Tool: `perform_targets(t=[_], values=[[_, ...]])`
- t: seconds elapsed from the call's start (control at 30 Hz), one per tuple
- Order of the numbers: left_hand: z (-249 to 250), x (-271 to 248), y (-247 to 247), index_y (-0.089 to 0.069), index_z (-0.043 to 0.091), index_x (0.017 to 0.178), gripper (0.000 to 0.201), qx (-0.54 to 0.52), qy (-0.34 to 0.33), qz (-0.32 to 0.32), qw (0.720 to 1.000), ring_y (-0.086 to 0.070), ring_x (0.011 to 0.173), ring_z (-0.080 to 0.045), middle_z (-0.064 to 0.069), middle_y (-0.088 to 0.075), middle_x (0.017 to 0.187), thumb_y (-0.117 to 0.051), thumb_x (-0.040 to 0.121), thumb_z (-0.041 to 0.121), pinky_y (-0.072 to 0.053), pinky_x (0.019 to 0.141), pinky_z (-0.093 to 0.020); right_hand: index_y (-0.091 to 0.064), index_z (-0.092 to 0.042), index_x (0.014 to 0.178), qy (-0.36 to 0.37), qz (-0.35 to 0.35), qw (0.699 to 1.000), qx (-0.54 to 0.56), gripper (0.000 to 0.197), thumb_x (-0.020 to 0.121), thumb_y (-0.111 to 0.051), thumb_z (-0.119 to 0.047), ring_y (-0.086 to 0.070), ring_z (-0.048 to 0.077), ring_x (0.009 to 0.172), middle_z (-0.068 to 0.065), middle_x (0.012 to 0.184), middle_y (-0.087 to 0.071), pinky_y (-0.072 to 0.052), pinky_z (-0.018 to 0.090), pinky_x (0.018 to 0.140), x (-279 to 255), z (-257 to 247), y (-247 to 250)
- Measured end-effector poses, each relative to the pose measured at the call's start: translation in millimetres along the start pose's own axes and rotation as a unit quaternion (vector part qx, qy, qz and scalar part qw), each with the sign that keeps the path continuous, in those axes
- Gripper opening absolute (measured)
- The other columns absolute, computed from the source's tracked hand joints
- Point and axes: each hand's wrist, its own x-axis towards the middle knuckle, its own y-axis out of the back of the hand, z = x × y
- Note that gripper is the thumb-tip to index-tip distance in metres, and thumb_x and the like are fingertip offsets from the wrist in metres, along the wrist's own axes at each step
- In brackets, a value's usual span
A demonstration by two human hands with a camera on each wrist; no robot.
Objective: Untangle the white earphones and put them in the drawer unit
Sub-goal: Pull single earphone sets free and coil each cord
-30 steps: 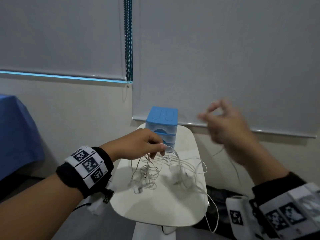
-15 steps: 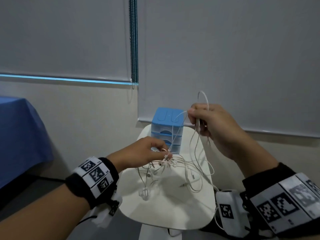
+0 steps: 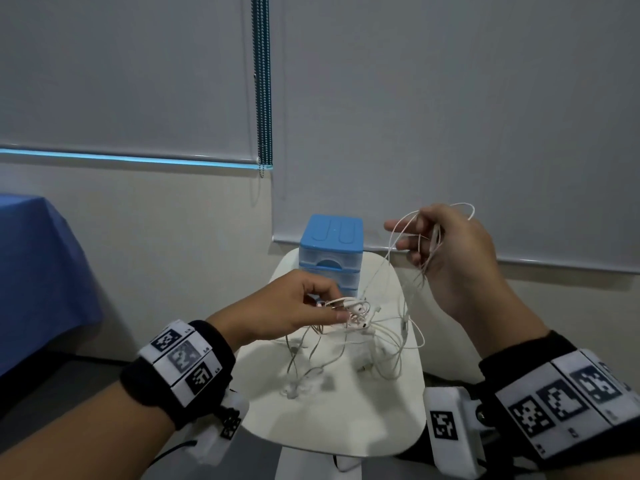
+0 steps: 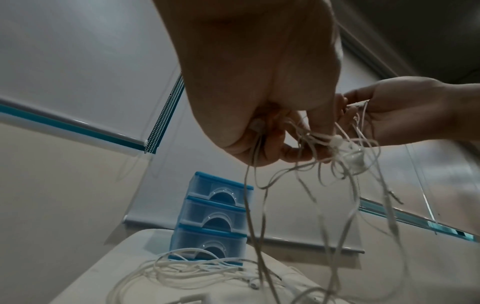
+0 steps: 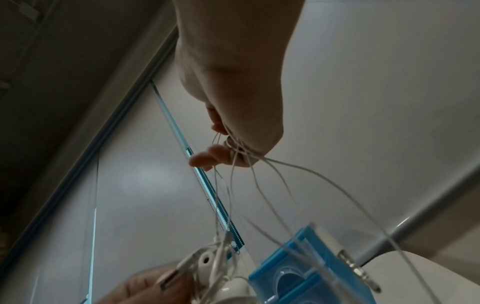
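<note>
White earphones point(image 3: 360, 317): a tangle of thin cords, buds and plugs, held up off the white table point(image 3: 346, 424) between both hands. More loops lie slack on the tabletop below the left hand, seen plainly in the left wrist view point(image 4: 187, 273).

Left hand point(image 3: 294, 313): palm down, fingers curled, thumb and fingertips pinching the knotted core of the tangle. At least two buds sit right at the fingertips point(image 5: 207, 261). Several strands hang from this pinch toward the table.

Right hand point(image 3: 450, 251): raised higher than the left and off to its right. Thumb and curled fingers grip a bunch of cord; index and middle fingers point(image 3: 398, 225) stick out toward the left hand. One loop stands up above the knuckles. From this grip strands run down and leftward to the knot in the left hand; others dangle free, one ending in a metal jack plug point(image 5: 361, 271).

Drawer unit point(image 3: 330, 254): blue top, three translucent drawers stacked, all pushed in. It stands at the far end of the table, just beyond the left hand's fingertips and lower-left of the right hand. Loose cord on the table reaches its base point(image 4: 207, 224).

Outward: grey roller blinds point(image 3: 450, 116) behind both hands, a bead chain point(image 3: 262, 81) hanging above the left hand. Blue cloth point(image 3: 38, 271) far to the left of the left forearm. Both wrists carry black bands with square printed markers point(image 3: 180, 358).
</note>
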Motion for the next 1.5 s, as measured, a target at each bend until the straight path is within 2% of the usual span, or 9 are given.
perform_targets(t=[0.37, 0.47, 0.63, 0.77, 0.9, 1.03, 1.13, 1.37, 1.5], values=[[2, 16, -11, -0.076, 0.036, 0.106, 0.014, 0.064, -0.054, 0.056, 0.995, -0.045, 0.067, -0.011, 0.008, -0.065, 0.077, -0.064, 0.100, 0.041, -0.040, 0.068, -0.024, -0.046, -0.010, 0.079, -0.085, -0.145, 0.985, -0.026, 0.027, 0.104, -0.040, -0.012, -0.073, 0.035, 0.075, 0.024, 0.086, -0.072, -0.050, 0.033, 0.061, -9, 21, -27], [5, 14, -8, -0.066, 0.025, 0.084, 0.022, 0.095, -0.056, 0.042, 0.993, -0.037, 0.061, -0.008, 0.017, -0.052, 0.069, -0.060, 0.104, 0.034, -0.034, 0.060, -0.023, -0.048, -0.010, 0.079, -0.061, -0.073, 0.995, -0.023, 0.025, 0.102, -0.039, -0.008, -0.073, 0.030, 0.067, 0.014, 0.073, -0.069, -0.047, 0.028, 0.056, 3, 19, -32], [1, 5, 2, -0.066, 0.009, 0.100, 0.040, 0.116, -0.026, 0.029, 0.992, -0.060, 0.091, -0.034, -0.011, -0.066, 0.095, -0.056, 0.100, 0.049, -0.051, 0.083, -0.050, -0.048, -0.011, 0.071, -0.037, 0.067, 0.996, 0.038, 0.023, 0.092, -0.043, -0.004, -0.069, 0.021, 0.056, 0.003, 0.057, -0.058, -0.038, 0.026, 0.052, 21, 9, -18], [2, 9, 6, -0.069, 0.012, 0.090, 0.021, 0.082, -0.031, 0.097, 0.991, -0.046, 0.056, -0.004, 0.004, -0.066, 0.079, -0.061, 0.104, 0.027, -0.038, 0.058, -0.029, -0.043, -0.019, 0.065, -0.004, 0.017, 0.998, -0.061, 0.032, 0.094, -0.052, -0.009, -0.039, 0.014, 0.050, -0.004, 0.054, -0.041, -0.031, 0.032, 0.056, 18, 14, -12], [16, 15, 2, -0.062, -0.008, 0.088, 0.019, -0.050, -0.036, 0.160, 0.985, -0.045, 0.047, 0.002, 0.007, -0.072, 0.081, -0.054, 0.102, 0.002, -0.037, 0.049, -0.017, -0.051, -0.016, 0.084, 0.067, -0.068, 0.925, -0.369, 0.024, 0.089, -0.072, -0.025, -0.044, 0.016, 0.065, -0.002, 0.075, -0.055, -0.035, 0.031, 0.060, 12, 17, 1], [21, 21, 0, -0.052, 0.007, 0.080, 0.026, -0.134, -0.018, 0.170, 0.976, -0.029, 0.047, -0.008, 0.007, -0.045, 0.057, -0.044, 0.105, 0.007, -0.023, 0.044, -0.023, -0.061, -0.030, 0.109, 0.036, -0.183, 0.870, -0.457, 0.028, 0.088, -0.077, -0.037, -0.060, 0.015, 0.092, -0.004, 0.109, -0.064, -0.048, 0.031, 0.074, 0, 13, 6], [22, 25, -3, -0.052, 0.012, 0.083, 0.027, -0.205, -0.001, 0.165, 0.965, -0.025, 0.046, -0.010, 0.000, -0.041, 0.063, -0.042, 0.108, 0.015, -0.021, 0.042, -0.024, -0.073, -0.020, 0.090, 0.064, -0.239, 0.835, -0.492, 0.013, 0.094, -0.071, -0.032, -0.054, 0.012, 0.075, -0.004, 0.083, -0.063, -0.040, 0.028, 0.066, -5, 7, 5], [24, 20, -10, -0.062, 0.008, 0.121, 0.024, -0.239, 0.022, 0.076, 0.968, -0.021, 0.048, -0.011, -0.015, -0.071, 0.088, -0.045, 0.105, 0.016, -0.022, 0.041, -0.020, -0.059, -0.004, 0.079, 0.112, -0.092, 0.874, -0.465, 0.021, 0.094, -0.055, -0.018, -0.039, 0.016, 0.058, 0.000, 0.063, -0.048, -0.031, 0.033, 0.056, -1, 24, -12], [21, 19, -20, -0.065, 0.012, 0.119, 0.019, -0.181, 0.004, 0.093, 0.979, -0.031, 0.049, -0.006, -0.001, -0.076, 0.088, -0.055, 0.103, 0.011, -0.024, 0.046, -0.022, -0.051, 0.000, 0.075, 0.089, -0.042, 0.908, -0.407, 0.023, 0.092, -0.053, -0.015, -0.034, 0.015, 0.057, 0.002, 0.063, -0.042, -0.029, 0.033, 0.054, 2, 34, -15]])
